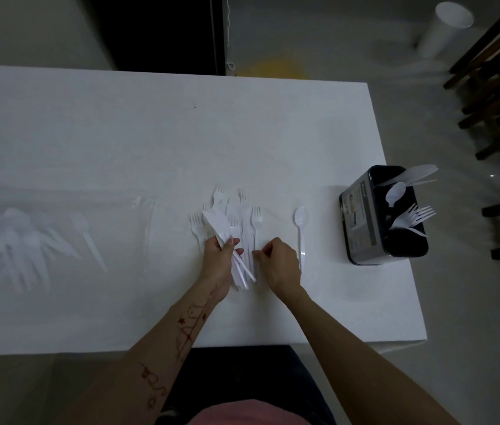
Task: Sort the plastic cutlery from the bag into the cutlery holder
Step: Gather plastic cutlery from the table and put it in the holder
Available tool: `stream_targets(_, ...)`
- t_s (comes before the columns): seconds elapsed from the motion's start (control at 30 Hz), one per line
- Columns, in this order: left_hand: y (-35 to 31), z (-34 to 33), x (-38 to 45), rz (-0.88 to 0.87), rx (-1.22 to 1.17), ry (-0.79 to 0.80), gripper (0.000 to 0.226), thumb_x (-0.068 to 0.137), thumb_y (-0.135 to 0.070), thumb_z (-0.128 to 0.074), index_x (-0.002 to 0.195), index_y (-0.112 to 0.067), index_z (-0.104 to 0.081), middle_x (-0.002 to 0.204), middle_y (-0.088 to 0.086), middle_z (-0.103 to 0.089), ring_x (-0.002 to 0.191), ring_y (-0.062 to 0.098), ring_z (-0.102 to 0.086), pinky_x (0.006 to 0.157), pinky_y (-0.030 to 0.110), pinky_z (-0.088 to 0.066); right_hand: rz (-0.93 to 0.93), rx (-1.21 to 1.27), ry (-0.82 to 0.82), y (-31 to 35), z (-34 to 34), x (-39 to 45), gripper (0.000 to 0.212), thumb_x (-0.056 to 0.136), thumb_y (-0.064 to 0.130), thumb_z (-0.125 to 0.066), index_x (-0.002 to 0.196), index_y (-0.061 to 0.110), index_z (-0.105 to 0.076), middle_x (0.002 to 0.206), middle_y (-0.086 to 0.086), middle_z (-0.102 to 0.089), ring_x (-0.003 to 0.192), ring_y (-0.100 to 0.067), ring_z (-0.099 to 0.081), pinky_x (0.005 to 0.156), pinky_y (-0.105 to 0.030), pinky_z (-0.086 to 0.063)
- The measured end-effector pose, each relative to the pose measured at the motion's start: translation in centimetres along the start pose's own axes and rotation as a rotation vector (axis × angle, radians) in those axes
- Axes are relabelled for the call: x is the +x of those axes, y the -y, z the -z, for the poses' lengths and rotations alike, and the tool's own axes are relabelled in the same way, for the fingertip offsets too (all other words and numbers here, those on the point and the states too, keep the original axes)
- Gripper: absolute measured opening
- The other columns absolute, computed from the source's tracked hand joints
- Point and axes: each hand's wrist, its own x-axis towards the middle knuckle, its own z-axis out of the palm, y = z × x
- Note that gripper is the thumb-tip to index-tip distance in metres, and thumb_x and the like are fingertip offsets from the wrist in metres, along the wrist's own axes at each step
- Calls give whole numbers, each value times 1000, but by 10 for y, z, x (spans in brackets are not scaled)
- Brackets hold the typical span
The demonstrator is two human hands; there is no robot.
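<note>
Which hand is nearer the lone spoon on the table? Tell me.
Right. The right hand lies just beside the spoon handle; the left hand is farther away, holding knives.

No text, brand or number can be read anywhere. The black cutlery holder, standing near the right edge of the white table, carries a grey printed label on its side wall; blocks of print and small pictures show on it, but all are too small and blurred to make out. The red marks drawn along the left forearm include small stars and loose strokes, and form no legible word.
</note>
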Motion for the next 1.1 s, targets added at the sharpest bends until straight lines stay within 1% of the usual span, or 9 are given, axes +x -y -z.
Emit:
stream_targets(0.1, 1, 4, -1, -7, -14, 18, 29, 99, -14, -49, 125, -2, -49, 108, 7, -61, 81, 14, -61, 71, 27, -50, -83, 40, 47, -1, -1, 6, 16, 94, 23, -62, 99, 8, -63, 92, -6, -67, 76, -17, -60, 69, -25, -48)
stream_targets(0.2, 2, 8, -2, -3, -29, 30, 25, 97, -10, -51, 121, -4, -52, 103, 6, -63, 79, 15, -61, 71, 28, -51, -168, 167, 8, -8, 7, 9, 15, 93, 23, -63, 95, 8, -66, 90, -8, -70, 78, -21, -66, 74, -32, -56)
stream_targets(0.37, 6, 13, -3, -24, -13, 29, 25, 92, -6, -60, 116, -4, -56, 91, 7, -63, 74, 16, -61, 70, 30, -52, -272, 113, -135, -27, 29, 9, 12, 93, 21, -62, 97, 10, -61, 95, -8, -66, 80, -20, -60, 68, -30, -46)
stream_targets(0.47, 8, 15, -3, -15, -13, 42, 25, 91, -7, -61, 116, -5, -58, 92, 8, -63, 75, 16, -61, 70, 30, -52, -183, 48, -179, -29, 29, 2, 15, 92, 21, -64, 95, 14, -51, 93, -5, -63, 78, -18, -57, 67, -30, -44)
stream_targets(0.63, 7, 16, -5, -2, -30, 55, 12, 91, -9, -62, 102, -14, -62, 97, 8, -65, 78, 17, -63, 74, 31, -53, -22, -121, 27, -16, 4, -11, 26, 87, 40, -68, 92, 18, -56, 86, 2, -59, 75, -14, -60, 66, -26, -48)
stream_targets(0.73, 6, 18, -4, 17, -33, 54, 24, 90, -11, -62, 114, -10, -58, 98, 6, -66, 81, 17, -63, 73, 29, -53, -40, -154, 21, -11, 1, -10, 20, 90, 33, -65, 94, 16, -57, 91, -1, -61, 75, -15, -59, 66, -25, -46)
stream_targets(0.83, 5, 18, -4, 25, -46, 59, 23, 92, -10, -61, 114, -7, -57, 95, 6, -64, 80, 16, -62, 71, 27, -52, -37, -234, -19, -10, 6, -10, 10, 93, 22, -58, 96, 12, -58, 92, -4, -62, 73, -14, -56, 62, -24, -41)
stream_targets(0.97, 5, 14, -5, 23, -46, 56, 20, 93, -9, -58, 113, -5, -56, 94, 7, -62, 78, 16, -61, 70, 26, -52, -46, -293, -53, -13, 10, -10, 12, 93, 19, -56, 101, 9, -59, 94, -5, -61, 74, -15, -55, 63, -26, -42)
stream_targets(1.1, 4, 10, -4, 28, -59, 42, 22, 94, -11, -57, 115, -4, -55, 97, 6, -63, 79, 15, -61, 68, 27, -52, 22, -370, -87, -15, 8, -12, 18, 97, 17, -53, 112, 8, -55, 99, -7, -63, 82, -19, -62, 65, -28, -48)
